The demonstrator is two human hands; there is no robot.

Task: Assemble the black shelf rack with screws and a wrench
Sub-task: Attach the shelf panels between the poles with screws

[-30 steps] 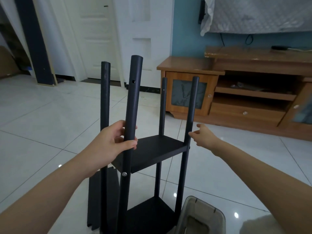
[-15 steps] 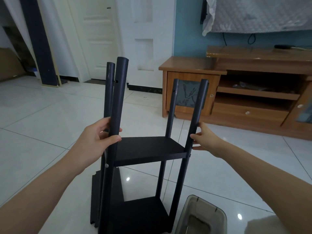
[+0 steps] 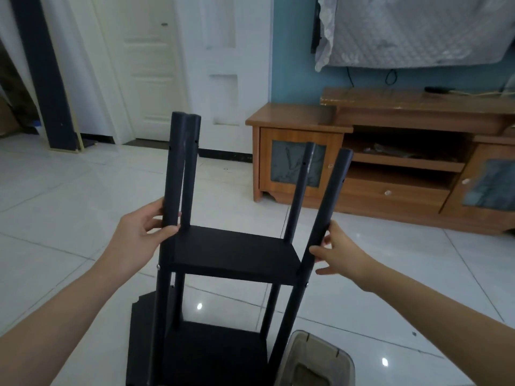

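Observation:
The black shelf rack (image 3: 234,254) stands upright on the tiled floor in front of me, with four round posts, a middle shelf and a lower shelf fitted. My left hand (image 3: 139,238) grips the near left post (image 3: 175,168) just above the middle shelf. My right hand (image 3: 338,252) holds the near right post (image 3: 331,199) at about the same height, thumb in front and fingers behind it. Silver screw heads show on the near posts under the middle shelf. No wrench is visible.
A loose black shelf board (image 3: 142,330) lies on the floor behind the rack's left side. A clear plastic container (image 3: 320,360) sits at the bottom right, close to the rack. A wooden TV cabinet (image 3: 390,162) lines the right wall; white doors stand at the back left.
The rack has turned so its middle shelf faces me squarely. My right hand, first hovering beside the right post, now holds it. My left hand kept its grip on the left post.

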